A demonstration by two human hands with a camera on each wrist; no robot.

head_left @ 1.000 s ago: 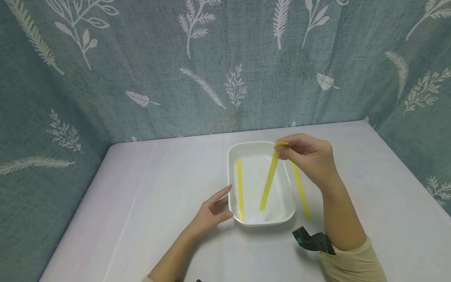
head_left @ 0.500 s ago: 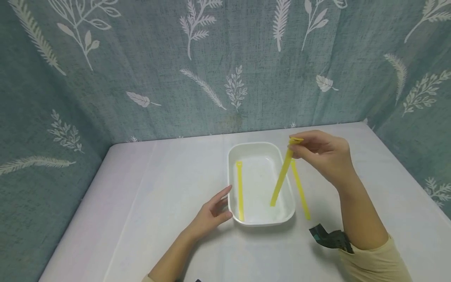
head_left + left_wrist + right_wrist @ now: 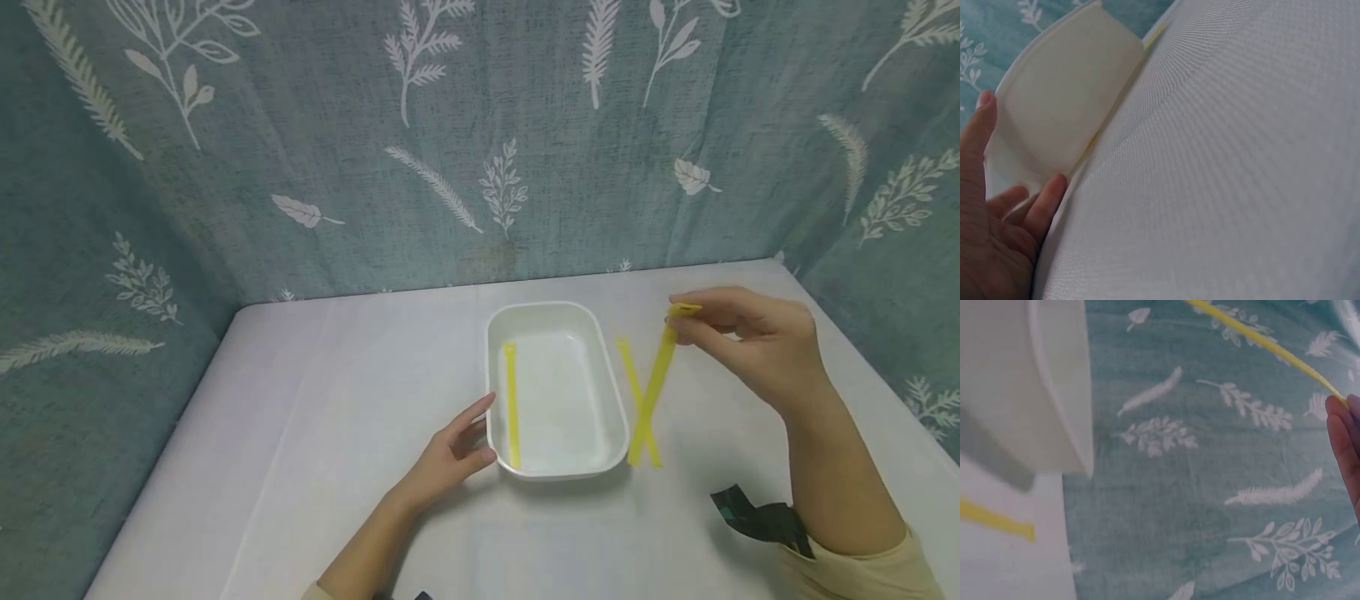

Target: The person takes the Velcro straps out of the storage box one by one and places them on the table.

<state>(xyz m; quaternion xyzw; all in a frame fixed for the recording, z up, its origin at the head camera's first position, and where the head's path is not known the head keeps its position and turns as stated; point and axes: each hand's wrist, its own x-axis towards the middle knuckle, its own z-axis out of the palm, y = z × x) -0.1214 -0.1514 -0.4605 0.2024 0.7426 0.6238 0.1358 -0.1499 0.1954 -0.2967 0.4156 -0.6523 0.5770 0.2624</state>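
Note:
My right hand (image 3: 765, 346) pinches a thin yellow strip (image 3: 654, 390) by its looped top end, between thumb and fingertips. The strip hangs slanted down to the right of a white rectangular tray (image 3: 566, 392), crossing in the head view over a second yellow strip (image 3: 628, 362) on the table. A third yellow strip (image 3: 512, 408) lies lengthwise inside the tray, along its left side. Against the tray's outer left wall rest the spread thumb and fingertips of my left hand (image 3: 450, 450). In the right wrist view the held strip (image 3: 1260, 339) runs up and left from the fingertips.
White cloth covers the table (image 3: 337, 433). Behind it and along both sides hangs a green-blue curtain (image 3: 337, 150) printed with white leaves. A dark wrist strap (image 3: 761, 517) with a device juts out from the right forearm.
My right hand has carried the held strip rightward, from over the tray to beside it, above the strip on the table. The left hand and the tray have stayed in place.

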